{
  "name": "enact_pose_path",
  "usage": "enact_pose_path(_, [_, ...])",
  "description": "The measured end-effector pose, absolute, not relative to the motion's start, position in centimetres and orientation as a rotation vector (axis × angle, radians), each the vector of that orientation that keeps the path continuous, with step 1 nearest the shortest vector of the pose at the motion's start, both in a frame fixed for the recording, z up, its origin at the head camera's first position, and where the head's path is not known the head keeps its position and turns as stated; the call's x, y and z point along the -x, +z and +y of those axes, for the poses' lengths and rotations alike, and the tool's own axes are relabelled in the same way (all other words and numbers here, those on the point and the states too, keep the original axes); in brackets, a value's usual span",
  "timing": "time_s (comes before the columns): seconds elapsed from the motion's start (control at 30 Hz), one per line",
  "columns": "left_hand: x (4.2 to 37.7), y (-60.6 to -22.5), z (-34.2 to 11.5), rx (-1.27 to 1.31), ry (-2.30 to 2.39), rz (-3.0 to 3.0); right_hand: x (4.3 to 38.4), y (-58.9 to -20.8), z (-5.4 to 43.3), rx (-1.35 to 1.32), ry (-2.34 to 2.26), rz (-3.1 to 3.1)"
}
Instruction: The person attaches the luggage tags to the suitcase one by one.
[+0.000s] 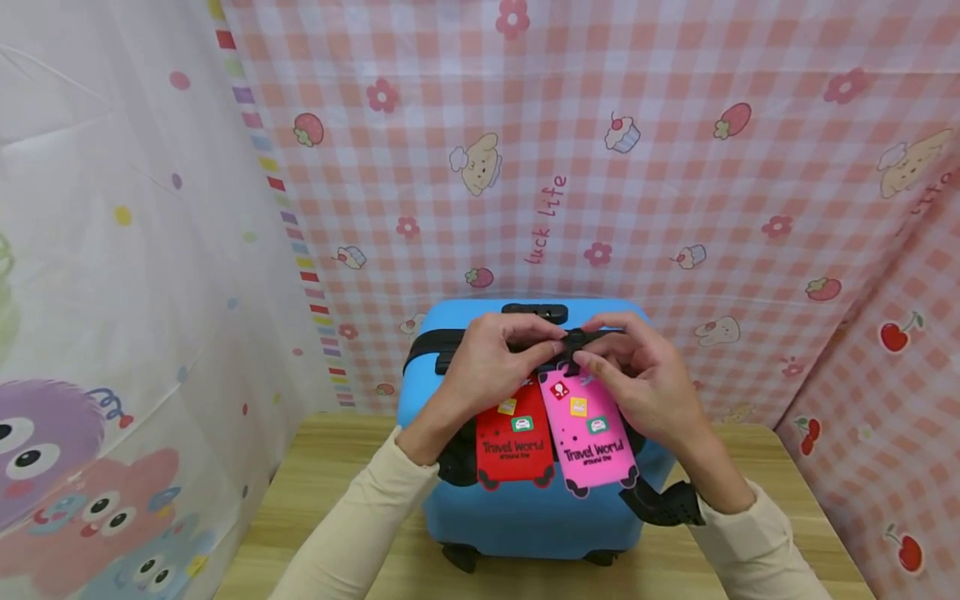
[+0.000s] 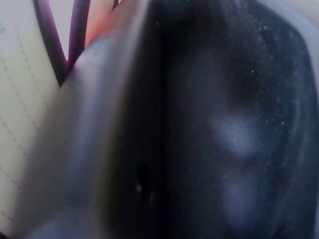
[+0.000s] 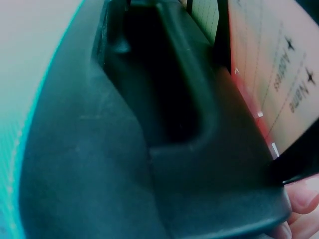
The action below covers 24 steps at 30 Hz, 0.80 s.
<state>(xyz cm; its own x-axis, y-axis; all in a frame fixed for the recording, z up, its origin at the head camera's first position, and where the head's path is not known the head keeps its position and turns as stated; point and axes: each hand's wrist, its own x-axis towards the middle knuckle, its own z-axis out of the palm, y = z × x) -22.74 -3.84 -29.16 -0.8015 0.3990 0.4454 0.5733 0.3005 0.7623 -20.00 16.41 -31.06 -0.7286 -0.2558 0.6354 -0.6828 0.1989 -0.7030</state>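
Observation:
A light blue suitcase [image 1: 525,525] stands on the table with a black band [image 1: 435,342] across its upper part. Over its front hang two luggage tags, one red [image 1: 513,442] and one pink [image 1: 596,437], both printed "Travel World". Above them, my left hand [image 1: 491,362] and right hand [image 1: 648,375] meet at a small black strap [image 1: 574,340], each pinching it between thumb and fingers. The pink tag's top lies just below my right thumb. In the right wrist view, a tag's lined card [image 3: 279,64] reads "Name" and "Address". Dark, blurred surfaces fill most of the left wrist view.
A wood-grain table [image 1: 330,500] carries the suitcase. Behind hangs a pink checked cloth [image 1: 555,125], with a white patterned cloth [image 1: 150,292] at the left. On the suitcase top sits a black latch piece [image 1: 536,312]. Small black wheels [image 1: 459,556] show at its bottom.

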Motion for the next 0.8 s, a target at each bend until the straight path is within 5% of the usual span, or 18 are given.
enact_pose_path(0.8, [22.68, -29.23, -3.84, 0.902, -1.466, -2.385, 19.97, -31.04, 16.30, -0.821, 1.498, -2.124])
